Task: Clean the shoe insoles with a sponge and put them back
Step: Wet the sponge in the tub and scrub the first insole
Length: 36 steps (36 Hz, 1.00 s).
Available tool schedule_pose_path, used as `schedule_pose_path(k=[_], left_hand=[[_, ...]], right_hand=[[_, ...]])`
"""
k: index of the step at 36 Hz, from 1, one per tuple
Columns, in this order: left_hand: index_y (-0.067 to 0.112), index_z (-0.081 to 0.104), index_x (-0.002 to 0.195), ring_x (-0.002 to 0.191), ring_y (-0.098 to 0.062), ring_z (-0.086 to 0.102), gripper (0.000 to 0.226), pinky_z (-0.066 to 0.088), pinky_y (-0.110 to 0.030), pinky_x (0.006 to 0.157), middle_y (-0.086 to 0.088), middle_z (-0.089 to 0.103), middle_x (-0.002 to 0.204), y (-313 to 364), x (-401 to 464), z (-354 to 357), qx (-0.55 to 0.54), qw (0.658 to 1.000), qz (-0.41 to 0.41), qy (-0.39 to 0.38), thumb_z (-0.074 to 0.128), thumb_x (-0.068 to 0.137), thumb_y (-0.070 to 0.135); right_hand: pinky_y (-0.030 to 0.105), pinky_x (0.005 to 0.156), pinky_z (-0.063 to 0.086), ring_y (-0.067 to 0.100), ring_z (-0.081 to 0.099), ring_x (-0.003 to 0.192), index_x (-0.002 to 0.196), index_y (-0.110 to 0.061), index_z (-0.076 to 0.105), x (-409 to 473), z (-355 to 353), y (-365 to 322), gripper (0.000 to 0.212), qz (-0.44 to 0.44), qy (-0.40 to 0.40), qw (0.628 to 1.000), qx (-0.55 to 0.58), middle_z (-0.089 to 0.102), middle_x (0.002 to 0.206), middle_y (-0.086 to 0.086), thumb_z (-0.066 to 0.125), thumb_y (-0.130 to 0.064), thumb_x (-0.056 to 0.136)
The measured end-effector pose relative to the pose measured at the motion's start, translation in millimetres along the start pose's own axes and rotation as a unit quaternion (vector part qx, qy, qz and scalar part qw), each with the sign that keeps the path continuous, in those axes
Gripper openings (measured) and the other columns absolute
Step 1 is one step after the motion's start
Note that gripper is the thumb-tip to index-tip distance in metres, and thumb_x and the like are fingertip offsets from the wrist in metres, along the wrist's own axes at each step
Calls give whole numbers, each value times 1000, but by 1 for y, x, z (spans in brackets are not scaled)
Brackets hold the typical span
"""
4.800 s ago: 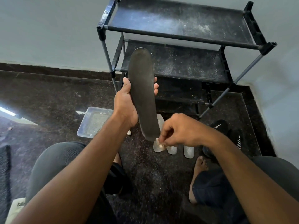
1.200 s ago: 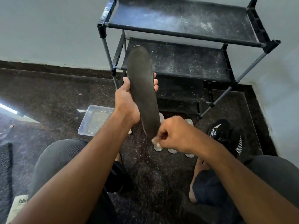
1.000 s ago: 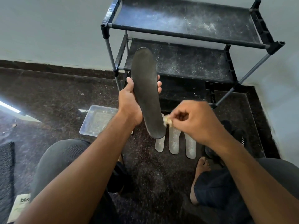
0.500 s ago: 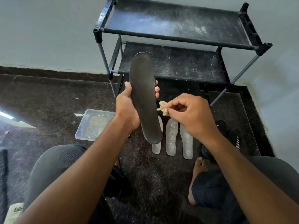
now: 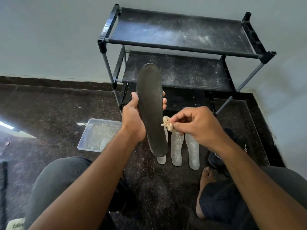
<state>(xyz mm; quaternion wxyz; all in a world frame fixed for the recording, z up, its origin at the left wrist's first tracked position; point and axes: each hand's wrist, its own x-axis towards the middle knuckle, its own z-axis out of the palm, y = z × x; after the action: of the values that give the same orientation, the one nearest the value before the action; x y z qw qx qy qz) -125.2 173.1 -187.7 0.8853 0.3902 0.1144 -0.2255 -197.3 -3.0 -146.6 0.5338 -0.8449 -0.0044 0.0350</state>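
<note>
Three pale insoles (image 5: 177, 149) lay side by side on the dark floor (image 5: 54, 113), between the person's knees and the shoe rack (image 5: 179, 47), while a fourth, dark insole (image 5: 150, 107) was upright in the left hand (image 5: 132, 120). That hand gripped it around the middle, thumb on the near edge and fingertips curled round the far edge. The right hand (image 5: 197, 125) pinched a small, ragged scrap of sponge (image 5: 167, 124) between thumb and fingers, the sponge touching the dark insole's right edge about halfway down.

By my reading the cleaning was in progress: this insole was being wiped, and whether the three on the floor were already done could not be told. None had gone back into a shoe; a black shoe (image 5: 217, 160) showed partly behind the right forearm. A clear plastic tray (image 5: 98, 135) sat on the floor left of the hands.

Compared with half a second before, the sponge had moved slightly lower along the insole's edge, and the left hand's grip was unchanged. Nearly five seconds earlier the sponge had been down at the insole's lower end.
</note>
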Motion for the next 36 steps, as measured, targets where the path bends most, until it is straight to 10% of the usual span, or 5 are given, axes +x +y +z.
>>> schedule_pose_path(k=[3, 9, 18, 27, 36], left_hand=[[-4, 61, 134, 109, -31, 66, 78, 49, -44, 106, -21, 66, 134, -3, 1, 2, 2, 1000, -11, -10, 20, 109, 57], [-2, 57, 141, 113, -34, 65, 74, 49, -45, 108, -23, 63, 139, 2, 0, 0, -5, 1000, -1, -23, 21, 110, 55], [4, 59, 139, 123, -34, 63, 70, 50, -49, 106, -19, 65, 138, -7, -8, 8, 41, 996, -44, -58, 23, 109, 56], [-1, 56, 143, 117, -33, 61, 75, 46, -45, 109, -21, 61, 143, -2, -1, 4, 13, 999, -23, -36, 22, 109, 57], [3, 68, 127, 117, -33, 69, 67, 59, -42, 97, -20, 69, 132, -15, -9, 13, 83, 995, -50, -35, 28, 110, 54]], right_hand=[[24, 61, 56, 7, 68, 65, 89, -15, 81, 2, 21, 4, 10, -22, -1, 999, -33, 75, 80, -4, 82, -10, 81], [28, 67, 59, 16, 70, 69, 94, -4, 79, -1, 4, 3, 11, 98, -318, 942, -49, 77, 87, 8, 76, 0, 84], [15, 80, 52, 0, 70, 88, 92, -12, 81, 5, 19, 5, 15, -25, 110, 992, 61, 77, 86, -4, 80, -2, 82], [16, 61, 46, 0, 61, 71, 86, -20, 82, -11, 27, 3, 8, -53, -127, 976, -171, 66, 77, -15, 82, -16, 80], [10, 67, 47, 2, 63, 65, 89, -14, 78, 0, 44, 7, 9, -42, 96, 992, -66, 70, 75, -10, 81, -10, 82]])
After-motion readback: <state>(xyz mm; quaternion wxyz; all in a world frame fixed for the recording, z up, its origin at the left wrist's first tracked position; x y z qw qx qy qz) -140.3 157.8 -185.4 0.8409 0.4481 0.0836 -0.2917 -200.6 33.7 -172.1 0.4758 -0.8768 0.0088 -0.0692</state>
